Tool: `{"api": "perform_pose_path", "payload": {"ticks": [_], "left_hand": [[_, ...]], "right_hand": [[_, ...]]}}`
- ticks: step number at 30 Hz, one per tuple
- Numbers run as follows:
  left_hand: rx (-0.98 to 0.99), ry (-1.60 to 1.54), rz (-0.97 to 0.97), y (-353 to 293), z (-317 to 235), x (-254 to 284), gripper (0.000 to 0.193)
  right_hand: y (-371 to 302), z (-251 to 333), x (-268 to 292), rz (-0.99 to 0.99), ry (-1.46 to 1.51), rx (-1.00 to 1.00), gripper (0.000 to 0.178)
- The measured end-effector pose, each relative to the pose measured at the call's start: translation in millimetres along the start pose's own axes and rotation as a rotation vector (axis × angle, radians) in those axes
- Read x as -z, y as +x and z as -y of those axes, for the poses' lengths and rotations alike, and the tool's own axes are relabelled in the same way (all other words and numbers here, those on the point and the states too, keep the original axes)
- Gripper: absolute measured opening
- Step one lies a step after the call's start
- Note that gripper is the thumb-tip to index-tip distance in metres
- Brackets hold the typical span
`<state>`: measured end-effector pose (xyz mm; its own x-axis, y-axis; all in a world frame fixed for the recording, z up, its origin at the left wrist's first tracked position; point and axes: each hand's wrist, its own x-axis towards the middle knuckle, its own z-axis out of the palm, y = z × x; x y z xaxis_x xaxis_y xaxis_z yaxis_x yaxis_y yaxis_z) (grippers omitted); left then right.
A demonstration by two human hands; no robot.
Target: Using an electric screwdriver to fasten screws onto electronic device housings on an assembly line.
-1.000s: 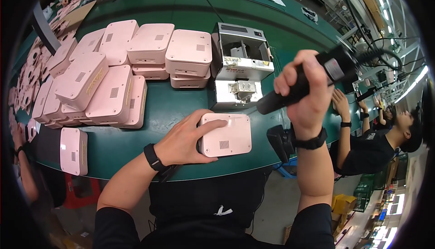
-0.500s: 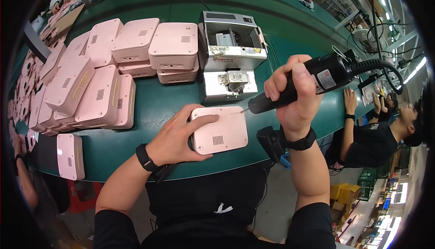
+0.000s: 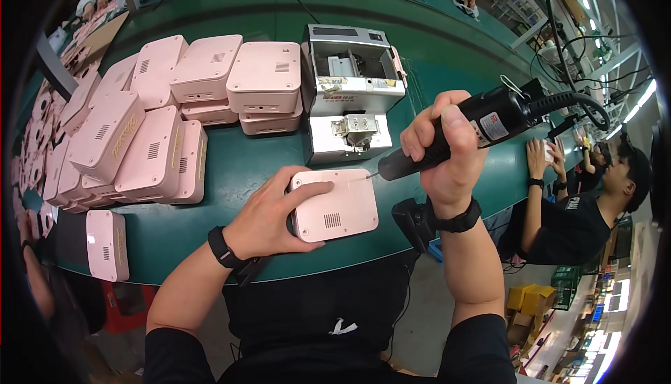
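Note:
A pink plastic box [image 3: 342, 213] with a slotted vent and corner screw holes lies flat in front of me. My left hand [image 3: 276, 209] grips its left end, thumb across the top. In my right hand [image 3: 451, 153] is a black electric screwdriver [image 3: 482, 122], held tilted, its cable leaving from the back end. The thin bit meets the box at the upper right corner hole. Whether a screw sits under the tip is too small to tell. Just behind the box stands a silver screw feeder machine [image 3: 354, 76] with an open top.
Stacked pink boxes [image 3: 203, 69] fill the left of the green table [image 3: 237, 174]. One more box [image 3: 107, 244] stands apart near the front left edge. A co-worker [image 3: 580, 209] sits at the right, hands on a small pale part. Loose pink parts lie far left.
My view has shifted slightly, so the table's things appear a little lower and to the left. Both hands keep their holds, and the bit stays at the same corner. The co-worker's hands have moved.

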<state>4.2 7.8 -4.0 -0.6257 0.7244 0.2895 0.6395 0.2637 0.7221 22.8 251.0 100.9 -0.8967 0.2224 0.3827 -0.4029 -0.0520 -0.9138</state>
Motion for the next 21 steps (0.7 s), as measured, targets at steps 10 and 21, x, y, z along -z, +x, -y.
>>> {"api": "perform_pose_path", "payload": {"ticks": [10, 21], "left_hand": [[0.006, -0.006, -0.001, -1, 2, 2, 0.081], [-0.048, -0.022, -0.035, -5, 5, 1, 0.081]], "right_hand": [[18, 20, -13, -0.016, 0.005, 0.039, 0.022], [43, 19, -34, -0.005, -0.021, 0.045, 0.025]]}}
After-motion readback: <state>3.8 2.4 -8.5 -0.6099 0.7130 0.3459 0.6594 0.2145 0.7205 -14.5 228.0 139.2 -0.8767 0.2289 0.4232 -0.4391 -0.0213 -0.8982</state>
